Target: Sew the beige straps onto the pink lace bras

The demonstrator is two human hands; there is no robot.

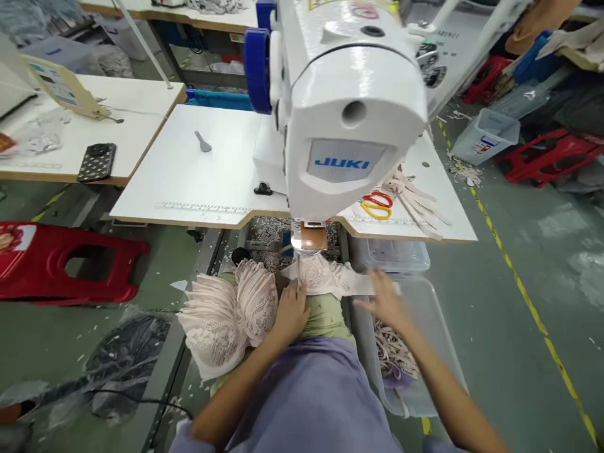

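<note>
Lying under the head of a white sewing machine [356, 119], a pale lace bra [318, 275] was found between both hands, its band running rightward. The left hand [292, 308] rested fingers-down on its near edge; whether it pinched the cloth could not be determined. The right hand [389, 302], blurred, had its thumb spread well apart from its fingers at the band's end; contact could not be confirmed. Just left of the left hand sat a stack of similar bras [217, 324]. Below the right hand, a clear bin [438, 336] contained pale strips [394, 349]. Beyond the right hand, scissors [376, 206] lay on the white table [212, 179]
</note>
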